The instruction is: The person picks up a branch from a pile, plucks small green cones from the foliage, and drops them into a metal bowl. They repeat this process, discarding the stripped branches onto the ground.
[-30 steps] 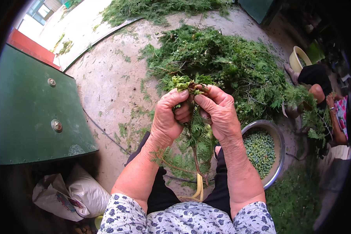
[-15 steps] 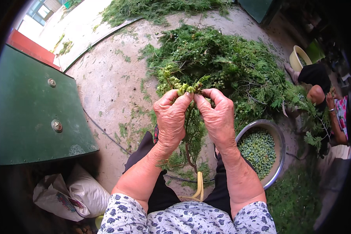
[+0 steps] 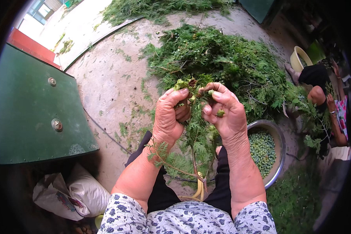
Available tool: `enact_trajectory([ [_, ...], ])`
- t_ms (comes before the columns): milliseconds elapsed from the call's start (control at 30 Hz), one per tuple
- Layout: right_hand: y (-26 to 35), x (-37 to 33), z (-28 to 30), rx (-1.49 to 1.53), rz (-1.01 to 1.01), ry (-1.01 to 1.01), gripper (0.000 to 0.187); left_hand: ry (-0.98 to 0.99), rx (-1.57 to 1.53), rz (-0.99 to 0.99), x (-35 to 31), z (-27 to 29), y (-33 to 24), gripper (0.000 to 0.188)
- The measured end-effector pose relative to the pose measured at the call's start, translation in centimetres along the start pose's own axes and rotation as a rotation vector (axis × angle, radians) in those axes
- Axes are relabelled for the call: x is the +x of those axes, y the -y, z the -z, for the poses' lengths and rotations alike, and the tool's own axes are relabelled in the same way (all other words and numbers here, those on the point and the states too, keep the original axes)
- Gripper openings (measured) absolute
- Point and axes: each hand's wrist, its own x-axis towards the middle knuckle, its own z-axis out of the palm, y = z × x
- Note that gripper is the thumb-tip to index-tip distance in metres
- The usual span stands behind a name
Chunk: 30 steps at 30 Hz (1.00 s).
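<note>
An evergreen branch with flat, scaly sprays (image 3: pixel 194 150) hangs down between my forearms, its brown stem pointing toward my lap. My left hand (image 3: pixel 168 117) is closed on its upper part, with a cluster of green cones (image 3: pixel 181 84) showing above the thumb. My right hand (image 3: pixel 228 109) sits beside it with curled fingers; one green cone (image 3: pixel 211 93) shows at the thumb and forefinger, and another picked cone (image 3: pixel 220 113) lies against the palm. To the right, a metal basin (image 3: pixel 281 144) holds many small green cones (image 3: pixel 262 154), partly hidden behind my right forearm.
A big heap of cut evergreen branches (image 3: pixel 222 66) lies ahead. At left stands a green metal door panel (image 3: pixel 39 109), with white sacks (image 3: pixel 82 191) below it. A co-worker's knee (image 3: pixel 317 94) and a cream basin (image 3: pixel 296 58) are at far right. A cable (image 3: pixel 105 130) crosses the floor.
My right hand has moved slightly right and turned, its fingers curling round picked cones. My left hand has stayed nearly in place on the branch. The branch's lower sprays have shifted. The co-worker's hands moved.
</note>
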Motion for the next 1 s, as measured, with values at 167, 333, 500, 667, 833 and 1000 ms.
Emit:
enact_trajectory([
  [167, -0.7, 0.3, 0.7, -0.018, -0.010, -0.081, 0.016, 0.078, 0.017, -0.003, 0.2, 0.2, 0.3, 0.013],
  [333, -0.8, 0.1, 0.2, -0.036, 0.005, -0.142, 0.010, 0.144, 0.028, 0.032, 0.3, 0.5, 0.0, 0.010],
  [500, -1.0, -0.3, -0.7, -0.393, 0.382, -0.153, 0.013, 0.003, 0.213, -0.033, 0.2, -0.4, 0.1, 0.007],
  [667, -1.4, 0.4, -0.8, -1.006, 0.561, -0.211, 0.023, 0.036, 0.351, -0.065, 0.0, -0.2, 0.4, 0.006],
  [833, -1.6, 0.1, -1.0, -0.918, 0.466, -0.254, 0.018, 0.020, 0.297, -0.113, -0.3, -0.8, 0.7, 0.008],
  [1000, -0.3, 0.0, 0.0, -0.333, 0.060, -0.105, 0.012, 0.038, 0.263, -0.074, -0.3, -0.7, 0.5, 0.009],
])
